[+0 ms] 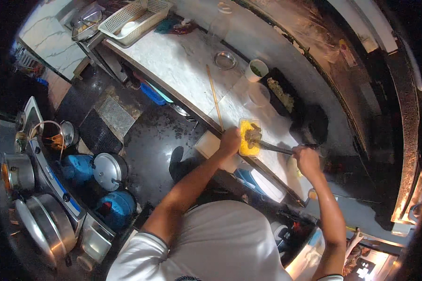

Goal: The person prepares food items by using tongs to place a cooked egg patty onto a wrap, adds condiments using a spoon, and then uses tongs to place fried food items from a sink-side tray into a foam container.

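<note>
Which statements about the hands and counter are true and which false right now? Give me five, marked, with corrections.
1. The left hand holds the clear container with yellow food in it. True.
2. The right hand is empty. False: it grips a dark long-handled utensil.
3. Brown food lies on top of the yellow food. True.
4. The white cup on the counter has red contents. False: the contents are green.
5. The thin wooden stick is standing upright in the cup. False: it lies on the counter, apart from the cup.
</note>
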`<state>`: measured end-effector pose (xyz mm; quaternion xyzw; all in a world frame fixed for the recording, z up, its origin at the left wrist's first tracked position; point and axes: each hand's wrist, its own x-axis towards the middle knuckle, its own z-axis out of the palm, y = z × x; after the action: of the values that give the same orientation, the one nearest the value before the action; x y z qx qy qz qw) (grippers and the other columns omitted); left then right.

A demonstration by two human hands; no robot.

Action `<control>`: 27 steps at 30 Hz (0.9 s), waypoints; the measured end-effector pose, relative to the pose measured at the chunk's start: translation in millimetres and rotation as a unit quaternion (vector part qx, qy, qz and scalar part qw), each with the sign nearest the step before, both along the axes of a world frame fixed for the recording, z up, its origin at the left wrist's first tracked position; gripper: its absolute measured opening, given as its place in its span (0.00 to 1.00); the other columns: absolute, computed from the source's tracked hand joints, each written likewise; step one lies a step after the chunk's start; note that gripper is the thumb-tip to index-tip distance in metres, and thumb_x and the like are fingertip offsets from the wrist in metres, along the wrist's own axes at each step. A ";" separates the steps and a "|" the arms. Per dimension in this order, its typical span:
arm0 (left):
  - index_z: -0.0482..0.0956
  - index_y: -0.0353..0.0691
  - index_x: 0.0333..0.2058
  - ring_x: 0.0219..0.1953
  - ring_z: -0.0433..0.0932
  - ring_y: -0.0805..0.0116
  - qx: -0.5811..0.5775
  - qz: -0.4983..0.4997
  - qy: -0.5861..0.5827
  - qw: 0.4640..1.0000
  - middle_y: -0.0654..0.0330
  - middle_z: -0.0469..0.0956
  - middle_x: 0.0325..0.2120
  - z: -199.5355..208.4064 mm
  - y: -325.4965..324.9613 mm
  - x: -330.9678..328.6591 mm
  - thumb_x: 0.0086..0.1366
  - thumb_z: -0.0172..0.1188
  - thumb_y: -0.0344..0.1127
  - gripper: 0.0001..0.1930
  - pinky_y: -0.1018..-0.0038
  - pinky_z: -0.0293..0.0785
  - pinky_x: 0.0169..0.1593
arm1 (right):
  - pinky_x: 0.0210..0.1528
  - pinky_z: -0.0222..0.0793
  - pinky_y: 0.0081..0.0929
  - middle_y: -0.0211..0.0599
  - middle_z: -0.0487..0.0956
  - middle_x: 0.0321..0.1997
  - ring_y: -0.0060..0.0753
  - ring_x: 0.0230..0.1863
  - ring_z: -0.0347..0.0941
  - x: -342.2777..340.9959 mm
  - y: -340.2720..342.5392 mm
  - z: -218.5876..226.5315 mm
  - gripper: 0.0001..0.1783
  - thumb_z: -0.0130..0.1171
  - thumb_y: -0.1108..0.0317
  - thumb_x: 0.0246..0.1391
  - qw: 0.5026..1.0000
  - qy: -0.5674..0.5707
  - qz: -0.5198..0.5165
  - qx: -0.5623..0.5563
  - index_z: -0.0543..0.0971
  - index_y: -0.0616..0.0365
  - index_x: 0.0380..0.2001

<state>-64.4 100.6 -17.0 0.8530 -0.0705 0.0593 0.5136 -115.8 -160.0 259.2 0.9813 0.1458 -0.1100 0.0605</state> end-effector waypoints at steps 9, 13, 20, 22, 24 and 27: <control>0.75 0.34 0.34 0.39 0.78 0.40 0.068 -0.027 -0.007 0.997 0.45 0.77 0.31 -3.3 -0.9 8.9 0.61 0.55 0.29 0.05 0.50 0.75 0.45 | 0.41 0.78 0.51 0.51 0.85 0.37 0.60 0.36 0.83 6.4 -22.0 13.9 0.11 0.62 0.66 0.56 0.999 -0.020 -0.038 -0.001 0.87 0.59 0.39; 0.76 0.36 0.34 0.39 0.79 0.43 0.116 -0.014 -0.023 0.993 0.47 0.77 0.32 -6.3 1.2 10.0 0.60 0.57 0.30 0.05 0.51 0.75 0.45 | 0.41 0.77 0.52 0.55 0.84 0.36 0.62 0.37 0.82 29.8 -20.3 12.5 0.11 0.62 0.63 0.60 0.992 0.043 -0.112 0.030 0.87 0.58 0.39; 0.78 0.37 0.36 0.40 0.79 0.45 0.126 -0.027 -0.068 0.989 0.48 0.79 0.33 -4.7 -5.3 18.2 0.65 0.55 0.33 0.07 0.51 0.75 0.46 | 0.43 0.74 0.55 0.57 0.83 0.36 0.64 0.41 0.80 64.0 -56.4 -30.8 0.16 0.61 0.55 0.62 0.997 0.048 -0.028 0.047 0.85 0.59 0.36; 0.79 0.35 0.38 0.41 0.79 0.44 0.130 -0.039 -0.049 0.989 0.46 0.80 0.34 -5.3 -6.8 18.3 0.69 0.52 0.35 0.10 0.51 0.75 0.48 | 0.43 0.75 0.54 0.56 0.83 0.36 0.64 0.40 0.80 72.6 -63.8 -41.7 0.17 0.61 0.54 0.62 0.998 0.056 0.012 -0.001 0.84 0.59 0.35; 0.80 0.35 0.38 0.42 0.80 0.44 0.096 -0.013 -0.053 0.994 0.46 0.81 0.34 -7.5 -6.2 16.7 0.68 0.54 0.33 0.09 0.51 0.75 0.48 | 0.43 0.75 0.54 0.55 0.83 0.36 0.64 0.40 0.80 77.9 -68.3 -50.9 0.18 0.61 0.53 0.62 0.995 0.063 0.054 -0.048 0.84 0.59 0.34; 0.80 0.35 0.39 0.41 0.80 0.44 0.088 -0.034 -0.033 0.995 0.47 0.81 0.34 -11.6 0.5 19.1 0.68 0.55 0.32 0.09 0.51 0.76 0.48 | 0.44 0.75 0.54 0.54 0.83 0.35 0.64 0.39 0.80 85.1 -65.2 -62.1 0.18 0.60 0.53 0.61 0.996 0.083 0.006 0.006 0.83 0.59 0.34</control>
<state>-45.3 101.1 -28.5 0.8897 -0.1208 0.0634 0.4357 -30.7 -225.2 197.0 0.9681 0.1570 -0.1902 0.0432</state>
